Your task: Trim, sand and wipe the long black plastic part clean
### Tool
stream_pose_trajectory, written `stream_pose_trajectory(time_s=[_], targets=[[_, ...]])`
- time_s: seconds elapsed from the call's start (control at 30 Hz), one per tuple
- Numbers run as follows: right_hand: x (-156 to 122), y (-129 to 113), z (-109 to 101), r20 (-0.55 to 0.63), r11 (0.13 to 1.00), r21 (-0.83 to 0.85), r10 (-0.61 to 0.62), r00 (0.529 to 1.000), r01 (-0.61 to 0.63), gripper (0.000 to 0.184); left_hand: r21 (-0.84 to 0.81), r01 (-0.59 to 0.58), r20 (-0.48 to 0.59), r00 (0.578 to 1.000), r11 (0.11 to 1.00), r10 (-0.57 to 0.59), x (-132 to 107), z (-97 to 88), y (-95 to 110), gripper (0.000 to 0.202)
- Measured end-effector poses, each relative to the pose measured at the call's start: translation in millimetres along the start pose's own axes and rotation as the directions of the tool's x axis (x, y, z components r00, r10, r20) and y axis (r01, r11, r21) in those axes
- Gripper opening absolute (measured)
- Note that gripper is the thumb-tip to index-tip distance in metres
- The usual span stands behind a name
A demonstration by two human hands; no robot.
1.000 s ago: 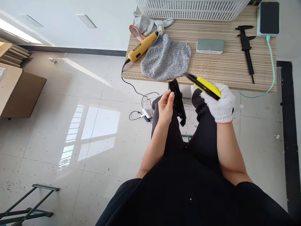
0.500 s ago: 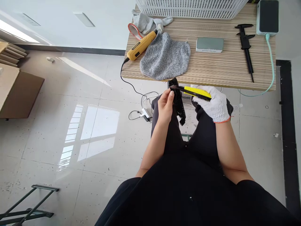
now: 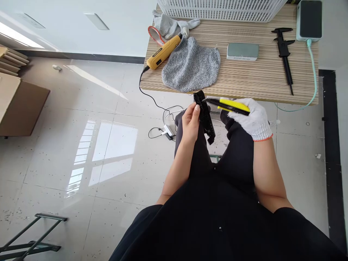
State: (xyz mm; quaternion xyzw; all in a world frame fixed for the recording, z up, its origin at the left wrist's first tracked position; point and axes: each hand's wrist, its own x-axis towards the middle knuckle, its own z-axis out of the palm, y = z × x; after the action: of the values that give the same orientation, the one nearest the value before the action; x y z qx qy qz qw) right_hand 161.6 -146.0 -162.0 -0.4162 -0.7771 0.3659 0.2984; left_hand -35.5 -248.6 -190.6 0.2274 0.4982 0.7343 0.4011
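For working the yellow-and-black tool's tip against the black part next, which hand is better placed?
Probably the right hand: it is gloved and grips the yellow-and-black tool, whose tip points toward the black part. The bare left hand is occupied holding that part.

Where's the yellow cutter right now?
In the head view, right of centre, the yellow cutter is in the gloved right hand, tip pointing toward the black part in the left hand.

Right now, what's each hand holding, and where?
Left hand: a black part, near one end. Gloved right hand: a yellow-black tool, by its rear end.
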Motion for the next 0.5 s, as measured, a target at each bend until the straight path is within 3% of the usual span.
stream_pose_trajectory(time_s=[0.07,0.2,0.3,0.4,0.5], targets=[[0,-3,0,0.002,0.998,-0.057,-0.024,1.000,0.024,0.039,-0.005,-0.002,-0.010,1.000,1.000,0.002,0,0.2,1,0.035],[-1,-7,-1,-0.184,0.996,-0.056,0.062,0.981,-0.074,0.036,-0.048,-0.013,-0.043,0.999,0.999,0.011,2,-4.9,2,0.042],[-4,-7,-5,-0.063,1.000,-0.013,0.024,0.998,-0.025,0.038,-0.053,-0.023,-0.111,0.994,0.998,0.017,6,-12.6,-1,0.043],[-5,-8,-6,0.113,0.993,-0.094,-0.058,0.992,0.069,0.036,-0.048,-0.029,-0.191,0.981,0.998,0.019,11,-18.6,-4,0.044],[-5,-12,-3,0.154,0.973,-0.202,-0.081,0.985,0.111,0.030,-0.049,-0.021,-0.230,0.973,0.999,0.009,14,-19.7,-4,0.045]])
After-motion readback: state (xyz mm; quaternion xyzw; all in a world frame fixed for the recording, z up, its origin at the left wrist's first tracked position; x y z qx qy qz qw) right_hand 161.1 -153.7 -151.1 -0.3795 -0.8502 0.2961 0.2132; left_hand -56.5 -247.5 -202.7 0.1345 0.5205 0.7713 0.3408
